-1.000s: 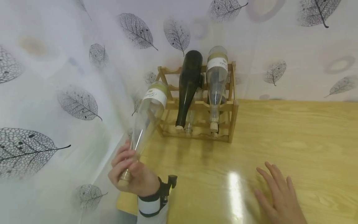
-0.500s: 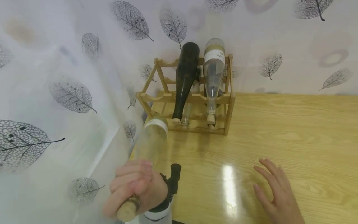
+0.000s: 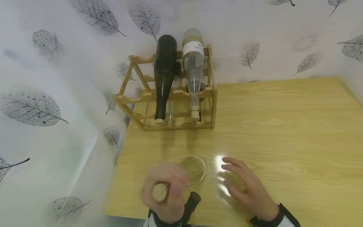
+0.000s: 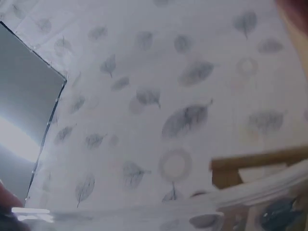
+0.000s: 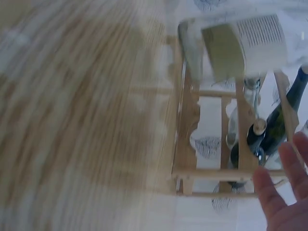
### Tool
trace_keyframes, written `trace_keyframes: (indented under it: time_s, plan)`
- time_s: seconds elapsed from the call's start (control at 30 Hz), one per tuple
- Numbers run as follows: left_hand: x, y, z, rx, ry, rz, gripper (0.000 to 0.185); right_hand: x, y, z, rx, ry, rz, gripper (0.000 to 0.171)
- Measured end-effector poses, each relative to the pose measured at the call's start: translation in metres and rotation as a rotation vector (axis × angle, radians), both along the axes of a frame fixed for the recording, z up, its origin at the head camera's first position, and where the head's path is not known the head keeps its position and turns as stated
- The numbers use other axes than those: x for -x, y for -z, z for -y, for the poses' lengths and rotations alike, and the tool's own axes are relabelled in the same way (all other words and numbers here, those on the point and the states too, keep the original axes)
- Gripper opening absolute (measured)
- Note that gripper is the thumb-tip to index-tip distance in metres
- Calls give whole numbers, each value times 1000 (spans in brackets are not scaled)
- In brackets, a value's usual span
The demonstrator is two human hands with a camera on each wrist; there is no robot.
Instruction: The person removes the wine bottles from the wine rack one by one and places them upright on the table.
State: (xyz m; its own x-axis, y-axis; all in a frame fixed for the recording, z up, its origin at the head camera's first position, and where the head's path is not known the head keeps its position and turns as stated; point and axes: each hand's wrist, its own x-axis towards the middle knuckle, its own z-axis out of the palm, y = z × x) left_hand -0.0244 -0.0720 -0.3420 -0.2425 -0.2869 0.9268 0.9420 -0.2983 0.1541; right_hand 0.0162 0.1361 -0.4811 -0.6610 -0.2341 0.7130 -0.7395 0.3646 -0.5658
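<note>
My left hand grips the neck of a clear glass bottle just below its cork. I see the bottle nearly end-on, cork toward me and base over the wooden table. My right hand is open, with fingers spread just right of the bottle's base, low over the table. In the right wrist view the bottle's pale label is blurred, with my fingertips at the lower right. The left wrist view shows only a strip of the clear glass.
A wooden bottle rack stands at the table's back left against the leaf-patterned wall covering. It holds a dark bottle, a labelled clear bottle and another clear one lower down. The table's left edge is close.
My left hand has swung the clear bottle from a slant beside the rack to the table's front, cork toward me. My right hand has moved left toward the bottle's base.
</note>
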Motion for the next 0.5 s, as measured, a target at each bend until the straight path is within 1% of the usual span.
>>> trace_keyframes:
  time_s: [0.07,0.13,0.2,0.23,0.3,0.37,0.4,0.43,0.5]
  plan:
    - [0,2,-5,112,90,-58,27,5,-2,6,7,-80,-4,63]
    - [0,7,-10,226,179,-100,27,8,-5,8,-6,-136,20,79]
    - [1,15,-15,334,228,-135,27,11,-7,8,-23,-171,49,94]
    - [1,18,-17,371,251,-151,29,13,-8,8,-36,-183,63,100]
    - [2,24,-22,438,299,-182,30,16,-8,7,-46,-201,75,106]
    - [4,26,-23,504,324,-217,31,20,-5,8,-37,-210,52,107]
    - [4,27,-25,511,327,-231,31,21,-3,8,-28,-216,39,105]
    - [3,27,-28,516,325,-225,32,23,-1,7,-16,-222,33,103]
    - [3,25,-32,537,292,-189,30,26,2,3,5,-217,2,92]
